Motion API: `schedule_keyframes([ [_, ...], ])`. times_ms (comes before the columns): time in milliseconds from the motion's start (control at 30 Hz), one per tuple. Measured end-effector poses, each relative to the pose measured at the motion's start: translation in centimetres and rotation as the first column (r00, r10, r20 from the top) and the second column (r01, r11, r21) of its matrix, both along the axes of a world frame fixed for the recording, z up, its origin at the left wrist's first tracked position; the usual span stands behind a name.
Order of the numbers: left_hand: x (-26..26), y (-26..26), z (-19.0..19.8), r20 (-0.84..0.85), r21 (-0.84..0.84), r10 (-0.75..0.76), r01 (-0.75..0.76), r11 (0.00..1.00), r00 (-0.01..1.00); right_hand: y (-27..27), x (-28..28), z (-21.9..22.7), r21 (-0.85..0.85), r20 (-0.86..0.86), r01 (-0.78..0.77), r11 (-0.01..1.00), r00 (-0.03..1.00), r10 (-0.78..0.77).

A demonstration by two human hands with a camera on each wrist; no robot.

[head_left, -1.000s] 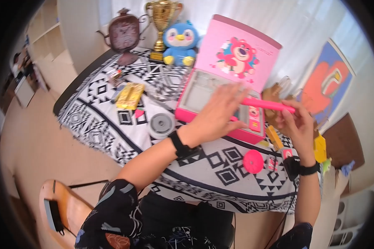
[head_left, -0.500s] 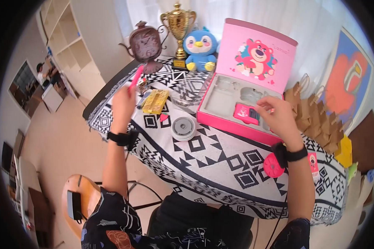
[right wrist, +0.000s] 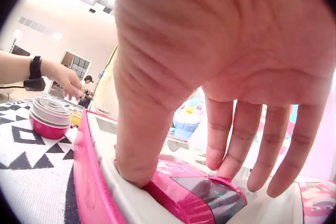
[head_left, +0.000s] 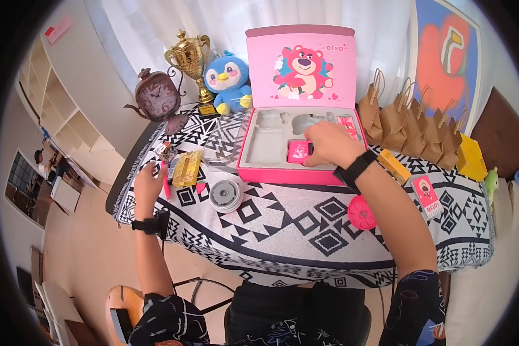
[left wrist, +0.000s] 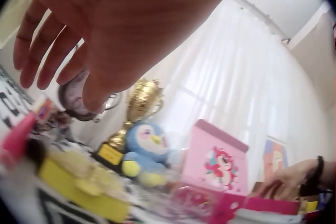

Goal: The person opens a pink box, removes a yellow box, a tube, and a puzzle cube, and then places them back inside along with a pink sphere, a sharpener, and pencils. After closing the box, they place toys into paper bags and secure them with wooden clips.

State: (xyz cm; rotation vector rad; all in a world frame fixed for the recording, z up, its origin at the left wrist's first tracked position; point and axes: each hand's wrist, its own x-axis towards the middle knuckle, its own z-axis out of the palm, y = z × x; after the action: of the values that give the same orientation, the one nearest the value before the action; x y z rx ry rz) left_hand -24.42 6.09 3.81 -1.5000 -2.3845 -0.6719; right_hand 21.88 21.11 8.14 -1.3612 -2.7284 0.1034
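My right hand [head_left: 334, 144] reaches into a pink gift box [head_left: 282, 176] with a bear on its raised lid [head_left: 303, 69]. Thumb and fingertips pinch a small pink case [head_left: 297, 151], which sits in the grey moulded tray [head_left: 265, 151]. Its dark see-through end [right wrist: 210, 198] shows in the right wrist view, thumb on the near side, fingertips at the far one. Over the table's left part, my left hand [head_left: 147, 187] has its fingers spread and holds nothing. Close by its fingertips lies a slim pink stick [head_left: 166, 183], beside a yellow pack [head_left: 187, 169].
A grey-topped round tub [head_left: 225, 195] and a pink disc [head_left: 362, 212] stand in front of the gift box. Behind are a clock [head_left: 157, 95], a gold trophy [head_left: 189, 63] and a blue plush penguin [head_left: 228, 81]. Brown paper bags [head_left: 406, 124] line the right.
The pink stick went from my right hand to my left, was carried leftward, and now lies on the table, let go. My right hand moved into the tray and took hold of the small pink case.
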Motion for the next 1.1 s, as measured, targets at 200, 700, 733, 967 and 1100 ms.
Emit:
schedule_keyframes([
  [200, 17.7, 1.6, 4.9, 0.107, 0.046, -0.641, 0.641, 0.766, 0.76, 0.8, -1.4, 0.5, -0.058, 0.133, -0.007, 0.998, 0.991, 0.015],
  [700, 23.0, 6.2, 0.0, -0.18, -0.343, -0.728, 0.652, 0.676, 0.661, 2.0, 3.0, 1.5, -0.151, -0.502, -0.152, 0.977, 0.863, 0.057],
  [733, 23.2, 6.1, 0.6, -0.182, -0.342, -0.73, 0.654, 0.675, 0.659, 1.8, 3.4, 1.8, -0.172, -0.598, -0.151, 0.973, 0.801, 0.019],
  [967, 26.9, 7.1, 3.7, 0.641, 0.276, -0.688, 0.735, 0.619, 0.34, -3.1, 5.7, 1.6, 0.225, -0.712, -0.03, 0.974, 0.677, 0.185],
  [1100, 30.9, 6.9, 5.6, 0.866, 0.404, -0.489, 0.723, 0.56, -0.105, -5.9, 6.2, 1.1, 0.338, -0.692, 0.062, 0.939, 0.693, 0.204],
])
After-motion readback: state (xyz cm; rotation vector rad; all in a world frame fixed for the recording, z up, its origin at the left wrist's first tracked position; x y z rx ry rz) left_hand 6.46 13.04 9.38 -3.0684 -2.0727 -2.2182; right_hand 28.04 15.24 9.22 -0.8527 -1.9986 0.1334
